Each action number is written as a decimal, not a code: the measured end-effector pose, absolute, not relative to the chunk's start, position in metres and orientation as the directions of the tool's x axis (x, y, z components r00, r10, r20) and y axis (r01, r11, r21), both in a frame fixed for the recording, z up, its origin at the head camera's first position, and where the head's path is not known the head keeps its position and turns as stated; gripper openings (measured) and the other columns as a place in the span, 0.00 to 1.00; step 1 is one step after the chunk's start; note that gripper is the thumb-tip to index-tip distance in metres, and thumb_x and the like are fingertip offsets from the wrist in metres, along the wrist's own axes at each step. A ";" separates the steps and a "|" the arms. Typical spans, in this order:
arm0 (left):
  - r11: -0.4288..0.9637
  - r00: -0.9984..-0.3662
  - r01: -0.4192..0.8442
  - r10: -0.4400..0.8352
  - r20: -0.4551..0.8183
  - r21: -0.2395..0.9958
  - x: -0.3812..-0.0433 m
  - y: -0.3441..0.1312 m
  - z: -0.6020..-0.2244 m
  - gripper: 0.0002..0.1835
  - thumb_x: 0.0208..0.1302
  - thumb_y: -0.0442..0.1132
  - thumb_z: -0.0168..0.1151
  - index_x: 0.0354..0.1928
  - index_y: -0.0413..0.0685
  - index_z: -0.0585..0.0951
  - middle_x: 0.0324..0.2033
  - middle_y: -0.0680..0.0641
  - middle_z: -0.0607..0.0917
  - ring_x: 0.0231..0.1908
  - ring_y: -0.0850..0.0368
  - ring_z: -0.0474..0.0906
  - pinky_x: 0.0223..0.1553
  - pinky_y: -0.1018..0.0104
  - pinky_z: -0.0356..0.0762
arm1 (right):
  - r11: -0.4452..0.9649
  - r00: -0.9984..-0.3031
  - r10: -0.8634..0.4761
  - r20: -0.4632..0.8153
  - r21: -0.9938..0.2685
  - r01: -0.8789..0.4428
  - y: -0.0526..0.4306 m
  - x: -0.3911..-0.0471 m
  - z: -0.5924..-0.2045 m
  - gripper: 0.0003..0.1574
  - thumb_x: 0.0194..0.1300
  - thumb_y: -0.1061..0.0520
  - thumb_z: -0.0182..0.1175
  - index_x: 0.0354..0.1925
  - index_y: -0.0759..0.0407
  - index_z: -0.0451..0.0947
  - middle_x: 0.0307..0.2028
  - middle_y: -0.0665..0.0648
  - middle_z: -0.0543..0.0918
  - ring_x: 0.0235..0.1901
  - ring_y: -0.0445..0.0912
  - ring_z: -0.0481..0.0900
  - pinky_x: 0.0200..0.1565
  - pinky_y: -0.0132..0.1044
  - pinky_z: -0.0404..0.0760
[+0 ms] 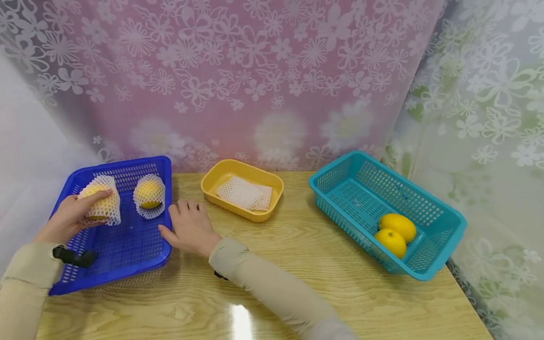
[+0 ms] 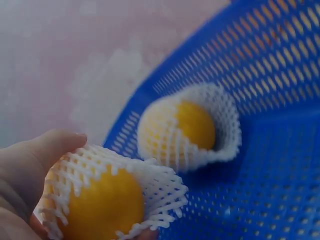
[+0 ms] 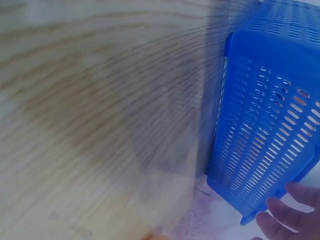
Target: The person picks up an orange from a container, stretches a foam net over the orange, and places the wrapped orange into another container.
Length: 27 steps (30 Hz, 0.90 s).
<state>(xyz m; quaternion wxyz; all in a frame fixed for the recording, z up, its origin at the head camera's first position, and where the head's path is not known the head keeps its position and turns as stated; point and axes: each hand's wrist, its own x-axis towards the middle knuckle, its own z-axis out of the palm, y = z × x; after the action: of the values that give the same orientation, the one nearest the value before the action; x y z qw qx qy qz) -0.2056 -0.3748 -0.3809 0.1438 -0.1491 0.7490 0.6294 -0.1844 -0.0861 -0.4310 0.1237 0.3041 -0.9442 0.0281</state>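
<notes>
My left hand (image 1: 73,215) grips a lemon (image 2: 107,205) wrapped in a white foam net (image 1: 111,200), thumb on top, at the left side of the blue basket (image 1: 127,241). The net's open end leaves part of the yellow skin bare. A second netted lemon (image 1: 149,192) lies in the basket near its right wall. At that wall, my right hand (image 1: 191,226) rests by the rim with loosely bent fingers (image 3: 285,215) and holds no fruit.
A small yellow tray (image 1: 259,216) with flat white foam nets (image 1: 244,192) stands mid-table against the curtain. To the right, a teal basket (image 1: 340,215) contains two bare lemons (image 1: 397,226). The wooden table (image 1: 280,255) reaches toward me.
</notes>
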 end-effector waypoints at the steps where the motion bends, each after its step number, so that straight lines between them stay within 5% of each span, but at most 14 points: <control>1: 0.243 -0.921 -0.387 -0.056 -0.385 0.889 -0.208 -0.375 -0.384 0.38 0.63 0.53 0.58 0.64 0.40 0.52 0.36 0.55 0.74 0.31 0.66 0.77 0.39 0.58 0.81 | 0.812 -0.782 -0.570 0.252 0.026 -0.583 -0.086 -0.185 -0.431 0.31 0.67 0.29 0.30 0.48 0.46 0.67 0.43 0.47 0.69 0.45 0.45 0.68 0.43 0.39 0.63; 3: 0.361 -0.932 -0.357 -0.084 -0.352 0.861 -0.215 -0.376 -0.393 0.31 0.63 0.55 0.57 0.52 0.38 0.59 0.34 0.51 0.73 0.29 0.65 0.78 0.37 0.57 0.81 | 0.810 -0.781 -0.573 0.250 0.029 -0.585 -0.086 -0.186 -0.432 0.30 0.67 0.30 0.30 0.48 0.45 0.67 0.42 0.47 0.69 0.44 0.45 0.67 0.42 0.39 0.62; 5: 0.432 -0.937 -0.344 -0.109 -0.331 0.833 -0.220 -0.376 -0.402 0.38 0.62 0.57 0.57 0.56 0.31 0.56 0.42 0.37 0.70 0.31 0.60 0.78 0.37 0.55 0.81 | 0.811 -0.783 -0.574 0.241 0.029 -0.585 -0.086 -0.186 -0.432 0.30 0.67 0.30 0.30 0.48 0.45 0.67 0.43 0.47 0.69 0.44 0.45 0.67 0.42 0.38 0.62; 8: 0.495 -0.925 -0.378 -0.174 -0.338 0.782 -0.228 -0.376 -0.413 0.59 0.60 0.60 0.58 0.65 0.22 0.32 0.58 0.16 0.46 0.46 0.41 0.76 0.38 0.50 0.80 | 0.810 -0.786 -0.575 0.226 0.023 -0.586 -0.086 -0.186 -0.433 0.30 0.67 0.30 0.30 0.49 0.45 0.67 0.44 0.47 0.69 0.45 0.45 0.66 0.42 0.38 0.62; 11: 0.547 -0.904 -0.427 -0.237 -0.356 0.720 -0.235 -0.377 -0.420 0.69 0.56 0.64 0.58 0.60 0.29 0.14 0.62 0.20 0.23 0.60 0.25 0.56 0.41 0.47 0.78 | 0.810 -0.790 -0.575 0.213 0.017 -0.586 -0.086 -0.186 -0.432 0.31 0.67 0.30 0.29 0.51 0.45 0.66 0.46 0.48 0.69 0.48 0.45 0.66 0.43 0.38 0.62; 13: 0.602 -0.894 -0.448 -0.278 -0.352 0.661 -0.238 -0.376 -0.424 0.70 0.54 0.67 0.57 0.60 0.30 0.14 0.62 0.19 0.24 0.61 0.22 0.50 0.44 0.44 0.76 | 0.810 -0.790 -0.576 0.208 0.015 -0.587 -0.086 -0.186 -0.432 0.32 0.67 0.30 0.29 0.51 0.45 0.66 0.47 0.48 0.69 0.49 0.45 0.66 0.44 0.38 0.62; 20: 0.755 -0.873 -0.486 -0.402 -0.275 0.439 -0.249 -0.366 -0.430 0.69 0.51 0.73 0.53 0.65 0.24 0.27 0.60 0.14 0.49 0.58 0.18 0.53 0.54 0.32 0.59 | 0.808 -0.785 -0.581 0.216 0.035 -0.588 -0.085 -0.185 -0.433 0.32 0.67 0.30 0.29 0.52 0.45 0.68 0.48 0.48 0.70 0.50 0.44 0.66 0.43 0.38 0.62; 27: 0.802 -0.868 -0.488 -0.401 -0.293 0.346 -0.254 -0.368 -0.431 0.70 0.49 0.78 0.46 0.66 0.22 0.31 0.59 0.14 0.51 0.57 0.18 0.53 0.52 0.30 0.58 | 0.809 -0.780 -0.581 0.232 0.059 -0.585 -0.086 -0.184 -0.433 0.31 0.67 0.30 0.29 0.50 0.44 0.68 0.47 0.48 0.70 0.48 0.44 0.66 0.43 0.38 0.62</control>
<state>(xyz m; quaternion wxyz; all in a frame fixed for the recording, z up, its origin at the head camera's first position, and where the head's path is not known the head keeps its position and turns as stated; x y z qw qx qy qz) -0.2543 -0.3683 -0.4307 0.1032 -0.2356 0.9435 0.2091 -0.1843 -0.0858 -0.4325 0.1201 0.3088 -0.9435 0.0082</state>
